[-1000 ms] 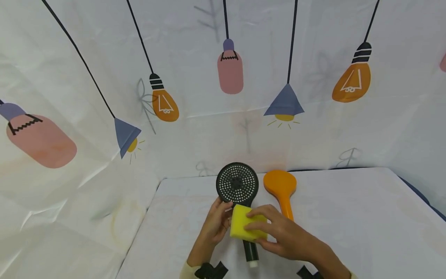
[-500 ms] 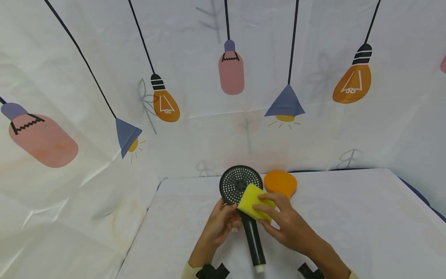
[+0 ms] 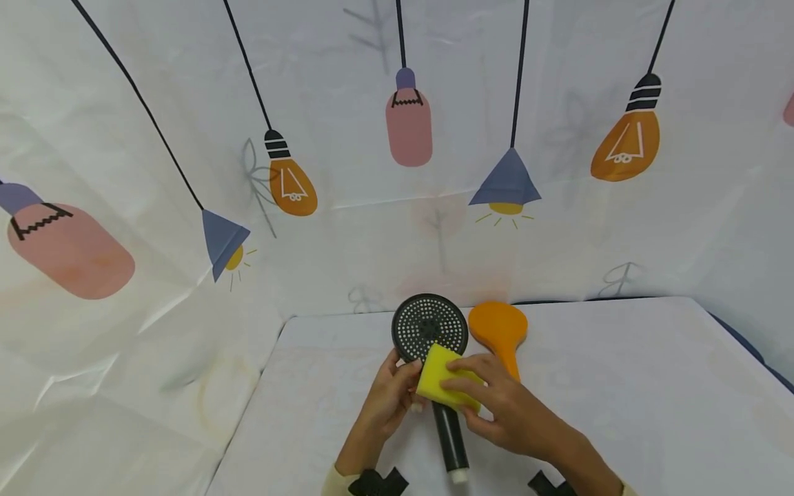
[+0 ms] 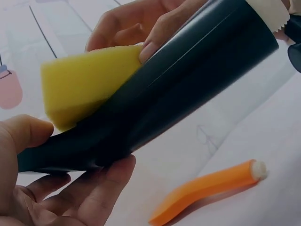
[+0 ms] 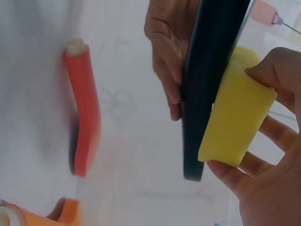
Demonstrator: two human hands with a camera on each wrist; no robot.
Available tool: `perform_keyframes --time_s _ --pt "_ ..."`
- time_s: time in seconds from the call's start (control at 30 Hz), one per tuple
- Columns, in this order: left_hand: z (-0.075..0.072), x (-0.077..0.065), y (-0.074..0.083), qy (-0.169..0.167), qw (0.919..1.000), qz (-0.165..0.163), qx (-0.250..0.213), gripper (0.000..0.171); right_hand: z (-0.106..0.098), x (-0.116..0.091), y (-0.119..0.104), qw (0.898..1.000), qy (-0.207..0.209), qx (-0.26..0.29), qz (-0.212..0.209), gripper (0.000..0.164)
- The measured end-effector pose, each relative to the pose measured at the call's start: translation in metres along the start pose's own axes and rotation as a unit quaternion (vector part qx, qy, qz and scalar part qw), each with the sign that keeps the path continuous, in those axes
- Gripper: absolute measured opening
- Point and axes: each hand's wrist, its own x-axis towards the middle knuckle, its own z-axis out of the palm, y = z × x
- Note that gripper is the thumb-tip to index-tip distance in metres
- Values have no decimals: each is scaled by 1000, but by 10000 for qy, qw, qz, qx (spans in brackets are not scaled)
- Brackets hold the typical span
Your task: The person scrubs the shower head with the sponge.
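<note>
A black hand shower (image 3: 429, 324), its round perforated face toward the head camera, is raised over the table. My left hand (image 3: 380, 403) holds it at the neck, thumb on one side and fingertips (image 4: 120, 172) beneath. With spread fingers and thumb, my right hand (image 3: 511, 410) grips a yellow sponge (image 3: 443, 379). The sponge lies against the shower's neck and upper handle; in the left wrist view its lower edge meets the black handle (image 4: 188, 89). In the head view, the sponge covers part of the neck.
An orange hand shower (image 3: 498, 325) lies just right of the black one, handle toward the person. The right wrist view also shows a red handled piece (image 5: 87, 113) with a white end. Behind the white table (image 3: 620, 386) hangs a lamp-printed sheet (image 3: 347, 262).
The sponge moved up onto the lower part of the shower face, then back down to the neck and upper handle. The black shower shifted slightly right and stayed in the left hand.
</note>
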Motion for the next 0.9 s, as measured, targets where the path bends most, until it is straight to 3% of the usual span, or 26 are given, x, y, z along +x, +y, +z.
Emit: perform_keyframes --time_s 0.3,0.6,0.73,0.9 --pt "-1 1 -3 -80 9993 261 -273 55 -6 1 -3 9968 -258 348 -674 52" --pt "-5 0 -3 -267 9992 307 18 37 -18 -2 -18 9862 -964 749 -1122 54" --pt "-5 0 -3 -365 9991 231 -42 37 -20 -2 -23 9803 -902 800 -1566 54" --pt "-3 -2 -3 -534 9976 40 -434 49 -22 -2 -26 9753 -1082 913 -1697 47"
